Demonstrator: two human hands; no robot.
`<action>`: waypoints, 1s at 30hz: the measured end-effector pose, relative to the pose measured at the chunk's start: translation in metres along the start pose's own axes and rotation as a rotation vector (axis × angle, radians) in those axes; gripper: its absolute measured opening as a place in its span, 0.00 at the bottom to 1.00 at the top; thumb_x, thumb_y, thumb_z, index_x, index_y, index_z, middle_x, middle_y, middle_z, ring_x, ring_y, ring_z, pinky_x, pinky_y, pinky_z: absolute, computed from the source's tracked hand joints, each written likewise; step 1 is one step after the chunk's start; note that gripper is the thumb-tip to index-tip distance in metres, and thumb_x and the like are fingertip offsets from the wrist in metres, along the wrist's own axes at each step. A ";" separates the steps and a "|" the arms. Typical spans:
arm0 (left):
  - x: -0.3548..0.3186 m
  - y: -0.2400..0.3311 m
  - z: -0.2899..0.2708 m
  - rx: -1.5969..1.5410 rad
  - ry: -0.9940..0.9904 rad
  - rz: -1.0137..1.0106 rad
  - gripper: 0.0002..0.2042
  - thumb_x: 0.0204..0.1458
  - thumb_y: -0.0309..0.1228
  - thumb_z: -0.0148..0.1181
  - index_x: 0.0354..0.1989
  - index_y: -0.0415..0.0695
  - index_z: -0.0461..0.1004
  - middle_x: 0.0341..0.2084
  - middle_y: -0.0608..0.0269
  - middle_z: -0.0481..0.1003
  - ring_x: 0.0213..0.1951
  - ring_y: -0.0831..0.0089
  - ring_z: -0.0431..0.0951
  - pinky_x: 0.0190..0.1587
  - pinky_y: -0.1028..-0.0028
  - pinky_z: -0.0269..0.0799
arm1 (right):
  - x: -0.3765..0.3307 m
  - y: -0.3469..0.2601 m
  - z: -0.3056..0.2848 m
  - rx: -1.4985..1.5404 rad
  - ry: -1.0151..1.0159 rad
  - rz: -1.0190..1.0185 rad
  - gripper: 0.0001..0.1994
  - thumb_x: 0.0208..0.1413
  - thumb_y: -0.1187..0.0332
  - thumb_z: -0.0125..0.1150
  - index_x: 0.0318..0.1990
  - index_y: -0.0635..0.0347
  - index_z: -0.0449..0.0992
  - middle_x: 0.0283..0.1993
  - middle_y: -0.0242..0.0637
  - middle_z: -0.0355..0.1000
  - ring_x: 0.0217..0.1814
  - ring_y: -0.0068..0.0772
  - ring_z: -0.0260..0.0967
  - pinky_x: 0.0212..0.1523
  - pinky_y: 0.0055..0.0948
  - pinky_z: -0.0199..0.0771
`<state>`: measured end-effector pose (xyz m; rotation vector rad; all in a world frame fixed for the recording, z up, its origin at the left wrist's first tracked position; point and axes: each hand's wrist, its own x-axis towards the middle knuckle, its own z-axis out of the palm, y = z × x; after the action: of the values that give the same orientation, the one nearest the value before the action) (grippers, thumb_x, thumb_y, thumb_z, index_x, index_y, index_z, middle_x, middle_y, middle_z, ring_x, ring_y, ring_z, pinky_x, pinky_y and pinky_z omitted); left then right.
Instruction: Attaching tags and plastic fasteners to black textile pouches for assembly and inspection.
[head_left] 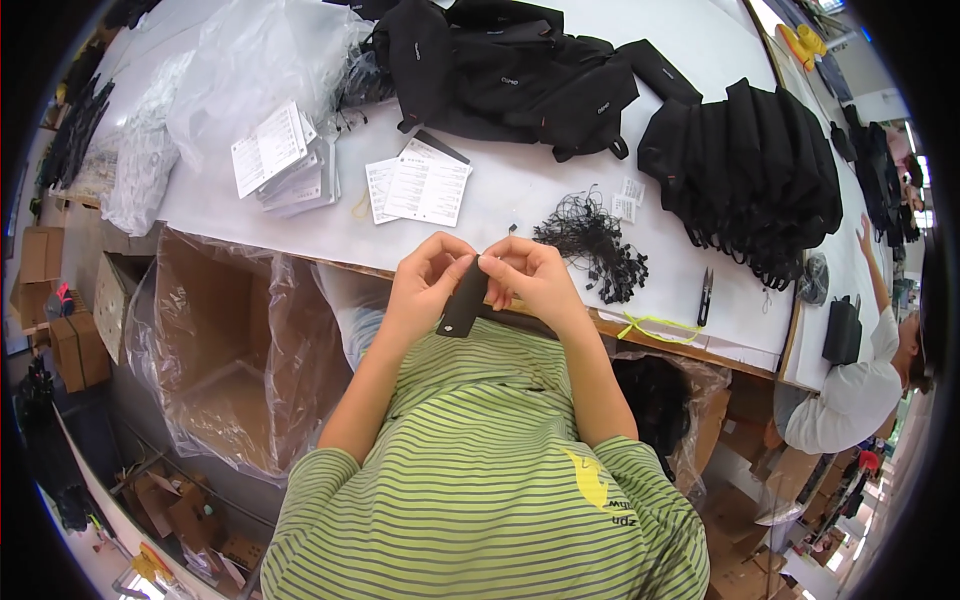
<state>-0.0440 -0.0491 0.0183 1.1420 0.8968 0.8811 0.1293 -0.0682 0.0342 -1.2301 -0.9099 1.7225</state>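
My left hand [425, 280] and my right hand [535, 280] meet close to my chest, just in front of the white table [520, 190]. Between them they hold a small black card tag [463, 300], which hangs down from my fingertips. My right thumb and forefinger pinch its top end, where a thin string seems to be, though it is too small to make out. A heap of black string loops [592, 245] lies on the table just beyond my right hand. Two stacks of white printed cards [420, 185] lie beyond my left hand.
Black bags are piled at the table's back [510, 70] and right [750, 170]. Small black snips [705, 297] lie near the front edge. A plastic-lined cardboard box [235, 340] stands at my left, another lined box [670, 400] at my right. Another person in white [860, 390] sits far right.
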 end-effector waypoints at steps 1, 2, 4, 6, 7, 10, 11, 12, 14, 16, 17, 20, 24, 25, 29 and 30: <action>0.001 -0.003 0.002 -0.002 0.005 0.052 0.05 0.58 0.28 0.53 0.36 0.39 0.71 0.22 0.69 0.72 0.24 0.86 0.69 0.25 0.84 0.63 | 0.000 0.001 -0.002 0.002 0.001 -0.003 0.10 0.57 0.65 0.59 0.35 0.66 0.74 0.19 0.33 0.71 0.19 0.18 0.67 0.20 0.16 0.65; 0.003 -0.002 0.005 0.001 0.002 0.052 0.05 0.58 0.28 0.53 0.36 0.39 0.71 0.22 0.69 0.72 0.24 0.86 0.69 0.25 0.84 0.63 | 0.000 0.003 -0.005 0.028 -0.032 0.011 0.11 0.58 0.64 0.58 0.34 0.65 0.74 0.19 0.33 0.71 0.18 0.18 0.67 0.19 0.16 0.65; 0.006 -0.001 0.012 -0.018 -0.025 0.013 0.05 0.57 0.28 0.53 0.36 0.39 0.70 0.23 0.70 0.72 0.22 0.86 0.68 0.24 0.83 0.62 | 0.000 0.004 -0.012 0.057 -0.062 0.022 0.12 0.58 0.62 0.57 0.34 0.65 0.74 0.19 0.34 0.71 0.18 0.19 0.67 0.19 0.16 0.64; 0.028 -0.005 0.012 0.055 -0.011 0.037 0.06 0.57 0.29 0.54 0.37 0.40 0.70 0.23 0.69 0.72 0.23 0.86 0.68 0.25 0.83 0.62 | -0.003 0.002 -0.018 0.076 -0.012 -0.011 0.12 0.58 0.62 0.57 0.34 0.65 0.75 0.18 0.34 0.70 0.17 0.20 0.67 0.18 0.16 0.63; 0.045 -0.007 0.012 0.125 0.008 0.060 0.07 0.56 0.30 0.55 0.38 0.41 0.71 0.23 0.69 0.72 0.23 0.85 0.69 0.25 0.84 0.62 | -0.003 0.002 -0.022 0.075 -0.011 -0.011 0.12 0.58 0.62 0.57 0.34 0.65 0.75 0.18 0.34 0.70 0.17 0.20 0.67 0.18 0.16 0.63; 0.121 -0.010 0.010 0.464 0.136 0.314 0.12 0.50 0.33 0.61 0.41 0.42 0.72 0.30 0.66 0.72 0.31 0.76 0.72 0.33 0.76 0.68 | -0.011 -0.002 -0.031 0.103 0.133 -0.066 0.09 0.56 0.68 0.56 0.32 0.65 0.74 0.16 0.33 0.68 0.15 0.20 0.65 0.17 0.18 0.62; 0.143 -0.012 0.010 0.591 0.186 0.482 0.14 0.48 0.34 0.62 0.41 0.42 0.72 0.32 0.66 0.72 0.35 0.72 0.73 0.36 0.73 0.69 | -0.016 -0.004 -0.029 0.095 0.132 -0.065 0.09 0.56 0.68 0.56 0.32 0.65 0.74 0.16 0.33 0.68 0.15 0.20 0.65 0.17 0.18 0.62; 0.160 -0.014 0.009 0.587 0.192 0.484 0.14 0.48 0.34 0.62 0.41 0.42 0.72 0.32 0.66 0.72 0.35 0.72 0.73 0.36 0.73 0.69 | -0.020 -0.004 -0.027 0.084 0.134 -0.040 0.09 0.56 0.68 0.56 0.32 0.66 0.75 0.16 0.33 0.68 0.15 0.20 0.65 0.17 0.17 0.62; 0.183 -0.006 0.012 0.964 0.188 0.708 0.13 0.44 0.34 0.64 0.37 0.42 0.74 0.34 0.67 0.71 0.40 0.66 0.70 0.41 0.68 0.70 | -0.024 -0.002 -0.029 0.075 0.118 -0.027 0.08 0.56 0.69 0.56 0.34 0.66 0.75 0.17 0.32 0.68 0.16 0.19 0.64 0.17 0.17 0.61; 0.181 0.002 0.014 1.012 0.161 0.669 0.12 0.44 0.35 0.65 0.33 0.42 0.75 0.33 0.67 0.70 0.40 0.66 0.70 0.40 0.68 0.70 | -0.033 0.001 -0.030 0.091 0.137 -0.022 0.07 0.56 0.69 0.56 0.34 0.66 0.74 0.17 0.32 0.69 0.16 0.19 0.64 0.16 0.17 0.60; 0.177 0.010 0.018 1.065 0.120 0.622 0.11 0.43 0.36 0.66 0.30 0.42 0.76 0.33 0.68 0.70 0.41 0.65 0.69 0.40 0.67 0.70 | -0.036 0.003 -0.033 0.121 0.162 -0.012 0.07 0.56 0.70 0.56 0.35 0.65 0.74 0.18 0.32 0.69 0.16 0.19 0.64 0.16 0.17 0.59; 0.140 0.031 0.025 1.027 0.012 0.734 0.12 0.40 0.36 0.68 0.23 0.41 0.75 0.30 0.67 0.71 0.37 0.67 0.68 0.37 0.69 0.68 | -0.047 0.006 -0.038 0.185 0.201 -0.020 0.06 0.55 0.71 0.57 0.35 0.65 0.74 0.20 0.32 0.69 0.15 0.18 0.63 0.15 0.16 0.57; 0.089 0.047 0.029 0.572 -0.399 0.358 0.12 0.39 0.35 0.71 0.27 0.40 0.78 0.23 0.69 0.72 0.26 0.78 0.65 0.30 0.75 0.62 | -0.055 0.012 -0.041 0.224 0.200 -0.027 0.07 0.55 0.70 0.59 0.36 0.65 0.75 0.18 0.30 0.69 0.16 0.16 0.64 0.16 0.15 0.57; 0.082 0.045 0.027 0.571 -0.391 0.351 0.12 0.39 0.35 0.71 0.27 0.40 0.78 0.23 0.69 0.72 0.26 0.78 0.65 0.30 0.75 0.62 | -0.055 0.011 -0.040 0.220 0.228 -0.036 0.07 0.55 0.70 0.59 0.36 0.65 0.75 0.18 0.30 0.69 0.16 0.16 0.63 0.16 0.14 0.57; 0.058 0.049 0.023 0.321 -0.564 -0.141 0.12 0.45 0.32 0.67 0.38 0.44 0.80 0.26 0.73 0.76 0.21 0.88 0.59 0.24 0.82 0.57 | -0.053 0.002 -0.033 0.257 0.245 -0.080 0.07 0.55 0.70 0.59 0.36 0.66 0.75 0.18 0.29 0.68 0.16 0.15 0.62 0.16 0.14 0.57; 0.052 0.053 0.023 0.159 -0.509 -0.265 0.12 0.48 0.31 0.64 0.40 0.42 0.79 0.30 0.72 0.77 0.22 0.88 0.62 0.23 0.83 0.57 | -0.052 0.000 -0.031 0.261 0.249 -0.078 0.07 0.55 0.70 0.59 0.36 0.66 0.75 0.18 0.29 0.68 0.16 0.15 0.62 0.16 0.14 0.57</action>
<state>-0.0096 -0.0001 0.0675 1.2720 0.6783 0.2815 0.1694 -0.1121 0.0453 -1.1850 -0.5585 1.5297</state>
